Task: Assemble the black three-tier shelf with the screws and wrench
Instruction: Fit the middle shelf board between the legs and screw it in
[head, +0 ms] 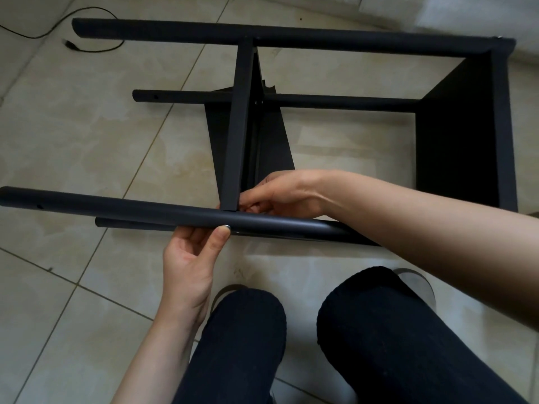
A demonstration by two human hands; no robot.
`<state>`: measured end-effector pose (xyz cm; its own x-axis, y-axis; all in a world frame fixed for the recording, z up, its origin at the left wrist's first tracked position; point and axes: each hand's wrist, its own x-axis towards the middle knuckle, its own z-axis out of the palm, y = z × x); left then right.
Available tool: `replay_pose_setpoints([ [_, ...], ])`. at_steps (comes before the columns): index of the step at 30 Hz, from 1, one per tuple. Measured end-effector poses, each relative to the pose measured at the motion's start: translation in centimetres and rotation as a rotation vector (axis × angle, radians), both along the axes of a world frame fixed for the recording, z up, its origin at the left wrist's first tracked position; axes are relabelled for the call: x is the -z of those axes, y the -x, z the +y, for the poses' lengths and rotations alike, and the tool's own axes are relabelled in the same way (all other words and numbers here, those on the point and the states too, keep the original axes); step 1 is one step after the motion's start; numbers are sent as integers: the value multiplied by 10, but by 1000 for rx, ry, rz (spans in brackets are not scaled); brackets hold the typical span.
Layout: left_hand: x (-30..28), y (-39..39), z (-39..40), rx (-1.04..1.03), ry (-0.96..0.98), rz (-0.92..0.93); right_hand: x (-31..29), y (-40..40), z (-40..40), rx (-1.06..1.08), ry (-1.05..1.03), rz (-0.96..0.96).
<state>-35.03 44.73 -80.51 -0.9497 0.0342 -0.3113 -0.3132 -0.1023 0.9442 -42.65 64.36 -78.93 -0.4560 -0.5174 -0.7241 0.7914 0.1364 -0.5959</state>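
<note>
The black shelf frame lies on its side on the tiled floor. Its near upper leg tube runs left to right in front of me, with a second tube just below it. A middle shelf panel stands edge-on and meets the near tube. An end panel closes the right side. My left hand reaches up from below, its thumb pressing a silver screw head against the near tube. My right hand curls its fingers at the joint of middle panel and tube; what they pinch is hidden.
The far leg tube and a lower middle tube lie beyond. A black cable trails on the tiles at the upper left. My knees in dark trousers fill the bottom of the view. A pale cushion edge sits upper right.
</note>
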Motion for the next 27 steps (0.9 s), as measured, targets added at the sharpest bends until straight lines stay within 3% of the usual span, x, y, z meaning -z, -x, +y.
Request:
replay_pose_setpoints([
  [7,-3,0,1,0,-1,-2,0,0,3,22,72,-36],
  [14,-2,0,2,-9,-17,-14,1,0,-5,-5,-29,0],
  [20,-3,0,1,-9,-11,-16,1,2,6,4,60,-53],
  [27,-3,-1,3,-18,-22,-21,4,0,-4,-13,-30,-7],
])
